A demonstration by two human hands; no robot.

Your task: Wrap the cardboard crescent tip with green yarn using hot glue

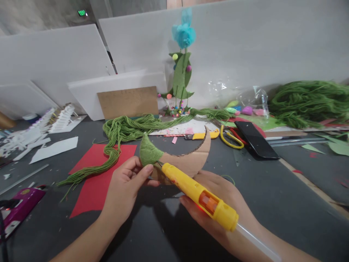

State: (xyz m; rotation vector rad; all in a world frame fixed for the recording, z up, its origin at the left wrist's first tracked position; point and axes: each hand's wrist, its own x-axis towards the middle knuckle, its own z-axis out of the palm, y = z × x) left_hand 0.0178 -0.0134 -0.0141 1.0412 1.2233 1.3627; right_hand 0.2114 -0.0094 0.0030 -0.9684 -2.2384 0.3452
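A crescent cut from brown cardboard [188, 162] is pinched at its left part by my left hand [128, 185]. Green yarn [149, 150] covers the crescent's left horn; the rest is bare, with a corrugated inner edge. My right hand [223, 203] grips a yellow hot glue gun [188, 183], which has a clear glue stick [256, 240] coming out of its back end. The gun's metal tip is at the crescent, by the edge of the yarn wrap near my left thumb. Its underside and some right-hand fingers are hidden.
Loose green yarn [125, 127] trails over red paper [92, 189]. Behind are a yellow box cutter [204, 135], yellow-handled scissors [231, 140] and a black phone [255, 140]. A blue-topped craft flower [184, 36] stands at the white boards. A purple device [24, 203] lies left.
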